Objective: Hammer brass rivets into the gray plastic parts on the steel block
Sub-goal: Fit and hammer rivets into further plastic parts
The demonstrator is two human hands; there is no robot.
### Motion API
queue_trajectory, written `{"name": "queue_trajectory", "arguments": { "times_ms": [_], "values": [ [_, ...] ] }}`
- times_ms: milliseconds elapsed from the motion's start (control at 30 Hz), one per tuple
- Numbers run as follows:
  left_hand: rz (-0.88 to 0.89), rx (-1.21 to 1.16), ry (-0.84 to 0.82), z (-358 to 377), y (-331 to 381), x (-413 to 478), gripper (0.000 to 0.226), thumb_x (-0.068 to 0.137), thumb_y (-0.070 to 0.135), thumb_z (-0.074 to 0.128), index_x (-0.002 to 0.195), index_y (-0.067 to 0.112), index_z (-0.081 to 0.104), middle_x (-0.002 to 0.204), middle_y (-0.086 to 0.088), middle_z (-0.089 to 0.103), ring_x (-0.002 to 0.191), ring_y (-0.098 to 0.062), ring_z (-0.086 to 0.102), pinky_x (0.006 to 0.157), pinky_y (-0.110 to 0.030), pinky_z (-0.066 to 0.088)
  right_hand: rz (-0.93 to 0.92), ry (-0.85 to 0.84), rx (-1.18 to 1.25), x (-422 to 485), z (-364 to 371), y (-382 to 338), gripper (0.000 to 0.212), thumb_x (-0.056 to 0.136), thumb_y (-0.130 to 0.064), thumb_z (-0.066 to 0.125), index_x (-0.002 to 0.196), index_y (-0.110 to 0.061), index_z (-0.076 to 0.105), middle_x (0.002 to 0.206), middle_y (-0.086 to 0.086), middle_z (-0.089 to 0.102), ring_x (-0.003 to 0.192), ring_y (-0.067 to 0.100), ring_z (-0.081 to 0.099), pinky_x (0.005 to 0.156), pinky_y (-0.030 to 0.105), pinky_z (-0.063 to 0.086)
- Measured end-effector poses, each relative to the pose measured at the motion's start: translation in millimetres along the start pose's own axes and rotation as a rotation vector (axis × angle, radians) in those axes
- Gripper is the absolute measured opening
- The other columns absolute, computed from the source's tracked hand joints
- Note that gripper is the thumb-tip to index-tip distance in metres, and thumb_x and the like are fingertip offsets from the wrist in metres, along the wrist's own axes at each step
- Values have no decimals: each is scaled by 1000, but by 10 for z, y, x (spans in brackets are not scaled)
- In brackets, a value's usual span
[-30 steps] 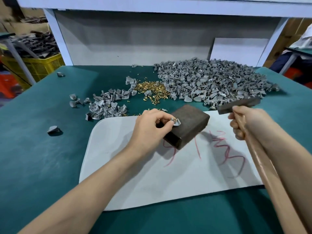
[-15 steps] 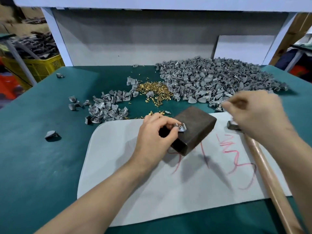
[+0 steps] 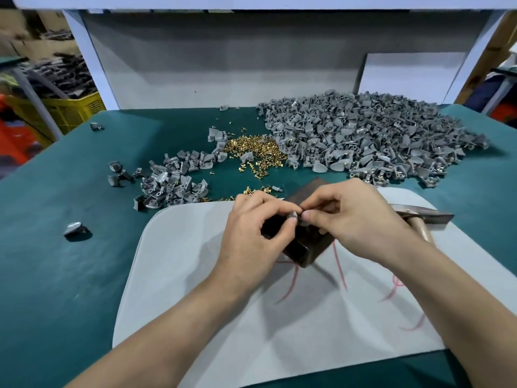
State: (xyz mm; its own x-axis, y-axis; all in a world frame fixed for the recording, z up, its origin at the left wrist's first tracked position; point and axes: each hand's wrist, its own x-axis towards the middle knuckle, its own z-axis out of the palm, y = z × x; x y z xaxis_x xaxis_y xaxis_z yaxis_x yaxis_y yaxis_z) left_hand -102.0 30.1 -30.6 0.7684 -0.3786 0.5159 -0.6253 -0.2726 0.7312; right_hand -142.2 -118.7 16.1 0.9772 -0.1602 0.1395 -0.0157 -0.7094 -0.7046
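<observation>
1. A workbench covered in teal felt-like cloth stands before a plain white back panel. A yellow lattice crate sits off to the left.
2. A smooth white mat with rounded corners and red scrawled lines lies on the cloth.
3. The steel block rests on the mat. It is dark, dull and rectangular, set corner-on, and the hands cover most of its top.
4. The left hand pinches a small gray plastic part between thumb and curled fingers, over the block.
5. The right hand meets it, thumb and forefinger closed on the same part. Whether a rivet sits between those fingertips is too small to make out.
6. A hammer with a worn metal head lies on the mat behind the right hand. The wrist hides most of its wooden handle.
7. Shiny brass rivets are scattered at the back, between a large heap of matte, wedge-shaped gray parts on the right and a smaller cluster on the left.
8. One stray part lies alone on the cloth at left.
</observation>
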Motion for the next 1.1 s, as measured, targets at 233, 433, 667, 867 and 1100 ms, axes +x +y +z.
{"name": "queue_trajectory", "arguments": {
  "times_ms": [233, 433, 667, 867, 1100],
  "values": [
    [51, -18, 49, -1, 8, -13, 9, 79, 16, 64, 84, 15, 72, 83, 5, 65, 82, -13, 52, 76, -24, 39, -1, 202, 299, -70, 18, -31, 24, 74, -1, 76, 65, -21, 65, 60, 1, 66, 50, 11, 58, 46, 21, 49],
    [83, -76, 115, 19, -24, -20, 13, 75, 0, 66, 85, 7, 71, 94, -1, 67, 89, -6, 60, 82, -16, 45, -38, 134, 380, -106, 96, -69, 28, 81, 4, 67, 71, -23, 68, 65, 2, 69, 57, 10, 64, 49, 17, 47],
    [81, -121, 122, 20, -17, -27, 9, 80, 10, 68, 86, 7, 73, 92, -1, 67, 86, -6, 61, 79, -15, 45, -81, 81, 375, -102, 87, -64, 22, 80, -1, 70, 71, -21, 65, 66, 1, 66, 55, 10, 57, 50, 23, 48],
    [89, -117, 127, 9, -24, -18, 9, 84, 14, 65, 86, 7, 72, 89, 0, 66, 83, -11, 61, 75, -22, 47, -113, 49, 365, -107, 75, -66, 20, 81, -6, 70, 70, -22, 66, 62, 0, 65, 50, 12, 54, 52, 23, 47],
    [42, -253, 117, 24, -54, -16, 11, 81, 12, 66, 90, 12, 74, 96, -2, 69, 94, -16, 64, 86, -31, 50, -98, 114, 267, -83, 95, -44, 25, 84, -5, 67, 71, -26, 62, 65, -5, 63, 51, 4, 55, 50, 19, 47]
  ]
}}
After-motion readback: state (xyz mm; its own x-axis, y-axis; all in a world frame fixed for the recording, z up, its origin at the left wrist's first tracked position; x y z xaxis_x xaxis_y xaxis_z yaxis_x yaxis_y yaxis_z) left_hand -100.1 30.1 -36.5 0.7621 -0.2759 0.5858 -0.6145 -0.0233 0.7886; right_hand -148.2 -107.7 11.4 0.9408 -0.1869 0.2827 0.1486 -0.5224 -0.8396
